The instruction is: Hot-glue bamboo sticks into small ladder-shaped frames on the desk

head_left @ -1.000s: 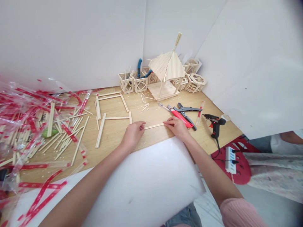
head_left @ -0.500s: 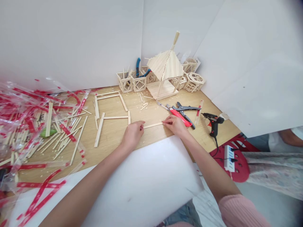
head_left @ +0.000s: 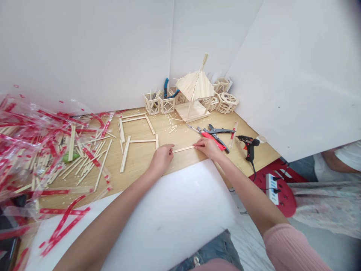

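Observation:
Between my two hands, low over the near part of the table, runs a short pair of wooden sticks (head_left: pixel 184 149) lying side by side. My left hand (head_left: pixel 163 157) is closed on their left end, with thumb and fingers pinched. At the right end, my right hand (head_left: pixel 207 147) pinches them too. Just left of my left hand lies a stick frame (head_left: pixel 143 141) with one open side, and behind it a second stick frame (head_left: pixel 135 118). Beyond my right hand lie black-handled cutters (head_left: pixel 220 131) and a red-handled tool (head_left: pixel 216 141).
A stick pavilion (head_left: pixel 194 88) stands at the back, beside stick baskets (head_left: pixel 167 105) holding blue-handled pliers (head_left: pixel 166 87). Loose sticks and torn red-and-clear wrappers (head_left: pixel 60 192) cover the left. A glue gun (head_left: pixel 249 146) stands at right, its cord near a power strip (head_left: pixel 272 189) on a red stool (head_left: pixel 289 203).
The camera view has shifted slightly. Both hands keep their pinch on the paired sticks, in nearly the same place on the table.

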A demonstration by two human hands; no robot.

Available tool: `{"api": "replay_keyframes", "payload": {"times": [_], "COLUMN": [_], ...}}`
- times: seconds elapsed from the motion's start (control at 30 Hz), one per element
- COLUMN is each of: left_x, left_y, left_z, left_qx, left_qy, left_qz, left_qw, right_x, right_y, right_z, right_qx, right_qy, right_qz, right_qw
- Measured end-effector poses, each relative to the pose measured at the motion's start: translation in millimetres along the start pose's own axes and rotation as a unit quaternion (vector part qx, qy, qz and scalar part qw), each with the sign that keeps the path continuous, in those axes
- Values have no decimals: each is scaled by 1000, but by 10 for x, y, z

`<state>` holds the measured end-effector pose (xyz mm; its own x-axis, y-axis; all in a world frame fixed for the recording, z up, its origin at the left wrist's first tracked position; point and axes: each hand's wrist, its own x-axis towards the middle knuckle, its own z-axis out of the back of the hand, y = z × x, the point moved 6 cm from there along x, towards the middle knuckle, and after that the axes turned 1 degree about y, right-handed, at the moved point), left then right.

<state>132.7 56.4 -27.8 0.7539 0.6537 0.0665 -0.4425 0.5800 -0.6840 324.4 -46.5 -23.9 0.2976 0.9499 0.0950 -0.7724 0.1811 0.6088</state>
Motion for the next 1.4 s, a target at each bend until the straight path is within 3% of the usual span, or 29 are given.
{"api": "replay_keyframes", "payload": {"times": [0.3,0.8,1.07,1.4], "left_x": [-7,-23,-14,11], "left_y": [1,-39,-12,5], "left_z": [4,23,19,14], "left_qx": [-4,31,18,1], "left_qy": [-5,2,-5,10], "left_qz": [-18,-39,-49,-43], "left_qw": [1000,999,999,999], "right_x": [6,-43,-51,12], "right_y": [3,176,224,352], "right_z": [-4,-26,-10,-70], "right_qx": [-10,-99,-133,-291], "right_qy": [-7,54,56,95], "right_qz": [-24,47,74,69], "right_qw": [1000,993,987,950]}}
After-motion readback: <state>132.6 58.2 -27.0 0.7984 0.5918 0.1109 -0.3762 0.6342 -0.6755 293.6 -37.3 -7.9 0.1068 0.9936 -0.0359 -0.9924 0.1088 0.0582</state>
